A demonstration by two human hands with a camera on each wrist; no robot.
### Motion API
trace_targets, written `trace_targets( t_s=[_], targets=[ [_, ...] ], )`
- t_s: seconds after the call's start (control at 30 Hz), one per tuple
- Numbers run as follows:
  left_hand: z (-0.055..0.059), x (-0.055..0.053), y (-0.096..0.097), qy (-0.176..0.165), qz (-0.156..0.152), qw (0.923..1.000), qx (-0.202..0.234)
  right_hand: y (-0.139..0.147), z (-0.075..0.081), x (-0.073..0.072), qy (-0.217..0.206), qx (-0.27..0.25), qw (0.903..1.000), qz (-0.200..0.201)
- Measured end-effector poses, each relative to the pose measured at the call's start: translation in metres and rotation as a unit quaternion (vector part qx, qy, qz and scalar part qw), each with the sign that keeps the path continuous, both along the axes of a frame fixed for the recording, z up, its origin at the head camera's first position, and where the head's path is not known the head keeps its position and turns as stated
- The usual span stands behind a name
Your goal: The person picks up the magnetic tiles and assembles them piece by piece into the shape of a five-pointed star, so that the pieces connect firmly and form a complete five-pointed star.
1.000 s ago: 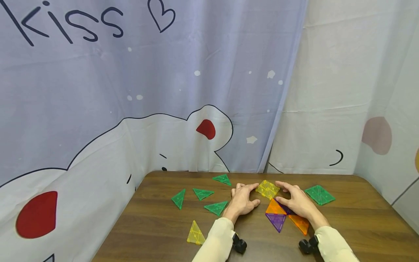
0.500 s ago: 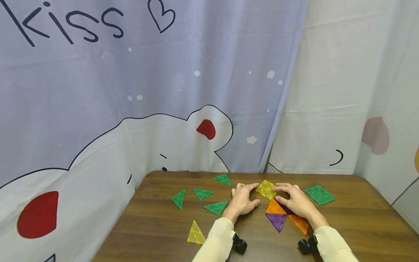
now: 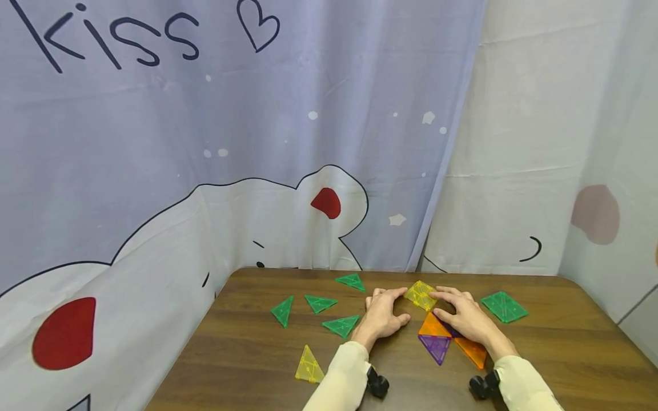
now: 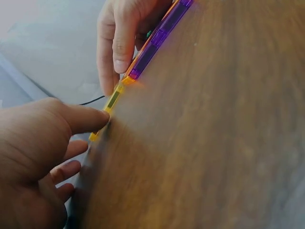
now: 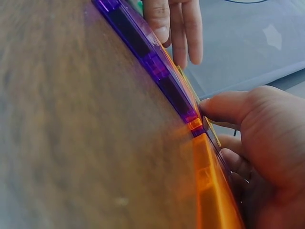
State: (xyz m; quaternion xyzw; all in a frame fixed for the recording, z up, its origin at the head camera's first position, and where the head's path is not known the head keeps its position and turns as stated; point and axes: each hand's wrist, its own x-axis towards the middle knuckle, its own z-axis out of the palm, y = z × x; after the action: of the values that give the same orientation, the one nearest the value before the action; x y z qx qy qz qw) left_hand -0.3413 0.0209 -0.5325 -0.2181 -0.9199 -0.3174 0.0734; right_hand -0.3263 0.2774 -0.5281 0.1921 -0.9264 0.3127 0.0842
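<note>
A yellow diamond of translucent magnetic tiles (image 3: 421, 294) lies flat between my two hands. My left hand (image 3: 381, 317) has its forefinger at the diamond's left corner, with the thumb spread apart. On the other side, the forefinger of my right hand (image 3: 469, 319) reaches the diamond's right edge. The right thumb is over a purple tile, mostly hidden by that hand. Below the diamond, an orange triangle tile (image 3: 433, 325) and a purple triangle tile (image 3: 435, 347) lie edge to edge. Another orange triangle tile (image 3: 473, 351) lies partly under the right hand.
Green triangle tiles (image 3: 320, 303) lie scattered to the left, and a yellow triangle tile (image 3: 309, 365) lies nearer the front. A green diamond of tiles (image 3: 504, 307) is at the right. The wooden table (image 3: 231, 354) ends at a printed curtain (image 3: 288, 228) behind.
My right forefinger has shifted slightly left and down along the yellow diamond's edge. The left hand holds its place, and the head view has shifted a little.
</note>
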Motion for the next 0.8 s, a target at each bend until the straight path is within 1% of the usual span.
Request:
trace_targets(
  t_s=[0.13, 0.23, 0.3, 0.4, 0.5, 0.6, 0.67, 0.8],
  targets=[
    [0.004, 0.004, -0.003, 0.003, -0.001, 0.9998, 0.019, 0.002, 0.003, 0.002, 0.008, -0.010, 0.9999, -0.001],
    [0.010, 0.005, -0.007, 0.007, 0.000, 0.9994, 0.035, 0.005, 0.008, 0.003, 0.015, -0.026, 0.9995, -0.008],
    [0.015, 0.006, -0.011, 0.009, 0.001, 0.9990, 0.044, 0.006, 0.013, 0.005, 0.017, -0.036, 0.9991, -0.017],
    [0.026, 0.007, -0.020, 0.017, 0.003, 0.9986, 0.051, 0.004, 0.021, 0.006, 0.017, -0.048, 0.9982, -0.030],
    [0.037, 0.008, -0.033, 0.024, 0.007, 0.9978, 0.061, 0.000, 0.027, 0.009, 0.016, -0.060, 0.9973, -0.039],
    [0.044, 0.010, -0.049, 0.024, 0.014, 0.9968, 0.075, -0.007, 0.031, 0.012, 0.015, -0.081, 0.9958, -0.038],
    [0.047, 0.011, -0.061, 0.024, 0.023, 0.9960, 0.083, -0.013, 0.032, 0.013, 0.016, -0.097, 0.9946, -0.033],
    [0.047, 0.017, -0.089, 0.029, 0.036, 0.9947, 0.092, -0.028, 0.034, 0.013, 0.012, -0.122, 0.9922, -0.019]
  ],
)
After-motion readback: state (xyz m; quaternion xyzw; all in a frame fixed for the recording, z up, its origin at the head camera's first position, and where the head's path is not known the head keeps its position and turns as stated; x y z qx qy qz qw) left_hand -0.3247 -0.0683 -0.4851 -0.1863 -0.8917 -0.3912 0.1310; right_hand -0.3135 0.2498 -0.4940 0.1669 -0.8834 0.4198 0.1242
